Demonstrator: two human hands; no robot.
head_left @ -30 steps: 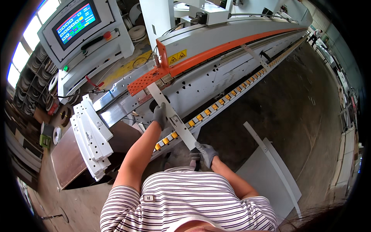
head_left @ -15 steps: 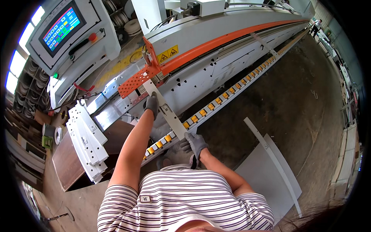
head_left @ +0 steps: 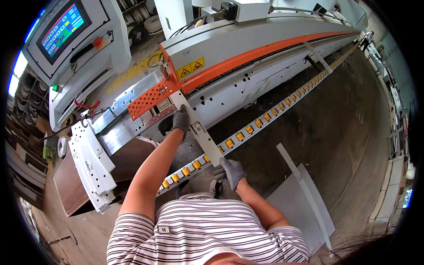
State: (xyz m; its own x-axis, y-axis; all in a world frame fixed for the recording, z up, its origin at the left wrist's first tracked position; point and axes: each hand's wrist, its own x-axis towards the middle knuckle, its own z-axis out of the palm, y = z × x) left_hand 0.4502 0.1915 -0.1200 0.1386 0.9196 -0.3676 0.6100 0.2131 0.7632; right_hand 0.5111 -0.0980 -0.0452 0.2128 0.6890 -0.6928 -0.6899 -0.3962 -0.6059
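Note:
A narrow pale board [head_left: 206, 140] with a small printed label lies slantwise, its far end against the machine under the orange perforated guard plate [head_left: 150, 102]. My left hand [head_left: 180, 121], in a grey glove, grips the board's left edge close to the machine. At the near end, my right hand [head_left: 232, 171], gloved too, holds the corner with the thumb on top; some of its fingers are hidden below. Under the near part of the board runs a rail with yellow rollers [head_left: 240, 136].
A stack of white drilled panels [head_left: 92, 165] lies to the left, by a brown board [head_left: 66, 187]. The control panel [head_left: 62, 31] with a lit screen stands at upper left. Grey panels [head_left: 304, 207] lean at lower right. Far off along the machine stands a person [head_left: 366, 40].
The board has slid a little to the right along the machine, away from the orange plate, with both hands still on it. The whole view has shifted slightly.

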